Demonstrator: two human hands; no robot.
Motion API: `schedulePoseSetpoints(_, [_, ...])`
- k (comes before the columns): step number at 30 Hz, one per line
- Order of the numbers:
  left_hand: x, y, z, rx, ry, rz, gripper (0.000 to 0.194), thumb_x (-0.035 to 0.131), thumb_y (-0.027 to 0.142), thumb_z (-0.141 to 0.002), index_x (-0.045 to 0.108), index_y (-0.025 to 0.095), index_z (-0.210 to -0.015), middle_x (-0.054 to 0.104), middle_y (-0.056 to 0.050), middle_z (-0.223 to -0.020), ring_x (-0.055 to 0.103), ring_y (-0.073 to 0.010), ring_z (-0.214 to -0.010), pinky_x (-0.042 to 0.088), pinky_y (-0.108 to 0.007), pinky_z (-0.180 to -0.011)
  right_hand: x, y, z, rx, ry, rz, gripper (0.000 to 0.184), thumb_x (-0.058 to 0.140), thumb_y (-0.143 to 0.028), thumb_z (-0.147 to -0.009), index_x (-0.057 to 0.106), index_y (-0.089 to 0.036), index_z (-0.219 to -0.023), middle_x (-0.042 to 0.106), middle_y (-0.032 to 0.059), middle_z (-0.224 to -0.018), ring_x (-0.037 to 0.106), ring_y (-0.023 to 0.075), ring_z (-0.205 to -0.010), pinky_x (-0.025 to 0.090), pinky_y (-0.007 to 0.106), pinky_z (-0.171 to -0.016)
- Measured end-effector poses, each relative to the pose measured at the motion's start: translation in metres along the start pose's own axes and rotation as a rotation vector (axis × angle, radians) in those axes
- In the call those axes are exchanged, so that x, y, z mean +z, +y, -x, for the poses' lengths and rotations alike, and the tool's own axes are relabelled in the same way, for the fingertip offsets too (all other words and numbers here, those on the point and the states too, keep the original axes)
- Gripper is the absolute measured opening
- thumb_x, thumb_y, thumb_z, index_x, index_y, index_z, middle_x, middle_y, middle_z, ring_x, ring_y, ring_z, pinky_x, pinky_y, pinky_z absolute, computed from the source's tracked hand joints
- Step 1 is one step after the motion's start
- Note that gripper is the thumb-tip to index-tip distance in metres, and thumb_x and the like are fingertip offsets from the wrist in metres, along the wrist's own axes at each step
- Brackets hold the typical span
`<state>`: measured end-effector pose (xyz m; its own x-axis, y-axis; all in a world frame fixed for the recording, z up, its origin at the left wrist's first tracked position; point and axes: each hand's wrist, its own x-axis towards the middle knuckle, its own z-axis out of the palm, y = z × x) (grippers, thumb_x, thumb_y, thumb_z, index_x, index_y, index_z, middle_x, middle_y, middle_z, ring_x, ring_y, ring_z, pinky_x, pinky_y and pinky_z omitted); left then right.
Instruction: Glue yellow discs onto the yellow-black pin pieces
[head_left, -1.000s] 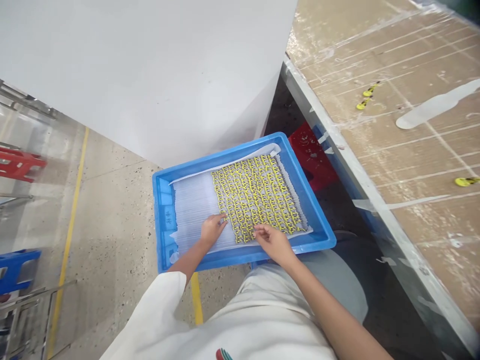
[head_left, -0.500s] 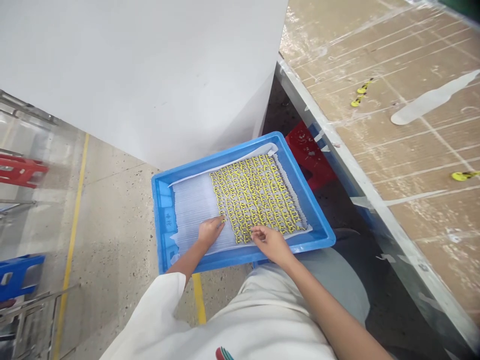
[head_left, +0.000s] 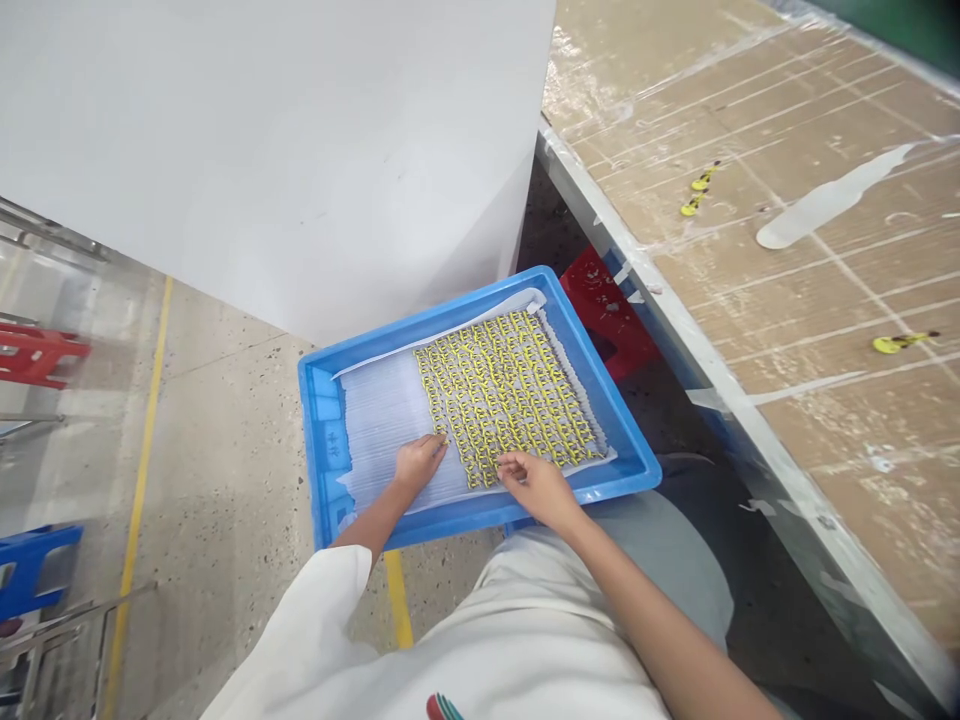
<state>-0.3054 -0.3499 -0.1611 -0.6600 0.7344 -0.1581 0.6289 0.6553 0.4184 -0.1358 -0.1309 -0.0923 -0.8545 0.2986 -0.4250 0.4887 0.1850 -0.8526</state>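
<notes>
A blue plastic tray (head_left: 420,332) rests on my lap and holds a stack of white paper sheets (head_left: 382,430). Rows of small yellow metallic pieces (head_left: 506,390) cover the right part of the top sheet. My left hand (head_left: 418,465) lies on the paper, its fingertips at the left edge of the yellow rows. My right hand (head_left: 534,488) touches the lower edge of those rows, its fingertips among the pieces. Whether it pinches one is hidden.
A large white panel (head_left: 262,150) rises beyond the tray. To the right is a cardboard-covered table (head_left: 787,300) with a metal edge and several loose yellow pieces. A red stool (head_left: 604,310) stands below its edge. Another red stool and a blue stool stand on the left floor.
The whole view has drifted slightly, shifting the tray and table left in the picture. My right hand has slid slightly left along the yellow rows; my left hand stays at their edge.
</notes>
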Motion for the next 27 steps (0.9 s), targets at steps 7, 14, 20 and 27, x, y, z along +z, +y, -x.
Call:
schedulePoseSetpoints(7, [-0.014,0.015,-0.001,-0.013,0.130,-0.004,0.024,0.060,0.035,-0.095,0.067,0.018,-0.110,0.072,-0.007,-0.106,0.068,-0.0152,-0.077,0.058,-0.034,-0.074,-0.004,-0.011,0.004,-0.043,0.040,-0.081,0.022,0.057,-0.022,-0.086,0.071,-0.018,-0.102,0.077,0.0072,-0.090,0.073,0.0209,-0.084,0.058,0.034,-0.081])
schedulePoseSetpoints(14, [-0.033,0.076,-0.019,0.095,0.383,0.169,0.023,0.060,0.035,-0.090,0.069,0.022,-0.106,0.078,-0.007,-0.092,0.065,-0.0165,-0.055,0.057,-0.033,-0.061,-0.055,-0.018,0.046,-0.085,0.205,-0.152,0.023,0.063,-0.017,-0.083,0.073,-0.019,-0.103,0.078,0.0041,-0.093,0.073,0.0176,-0.081,0.058,0.027,-0.076])
schedulePoseSetpoints(20, [-0.094,0.219,-0.033,0.166,0.432,0.766,0.029,0.072,0.028,-0.080,0.072,0.023,-0.109,0.079,-0.005,-0.093,0.075,-0.0223,-0.078,0.063,-0.037,-0.072,-0.143,-0.025,0.137,-0.123,0.566,-0.147,0.022,0.062,-0.030,-0.090,0.072,-0.020,-0.108,0.077,0.0045,-0.097,0.072,0.0164,-0.082,0.058,0.026,-0.076])
schedulePoseSetpoints(27, [-0.152,0.302,-0.020,0.190,0.362,0.853,0.062,0.077,0.046,-0.059,0.061,0.061,-0.117,0.078,0.009,-0.101,0.069,-0.0383,-0.109,0.064,-0.057,-0.067,-0.275,0.004,0.208,0.249,1.207,0.389,0.029,0.064,-0.033,-0.086,0.070,-0.018,-0.109,0.075,0.0085,-0.100,0.072,0.0220,-0.086,0.056,0.033,-0.076])
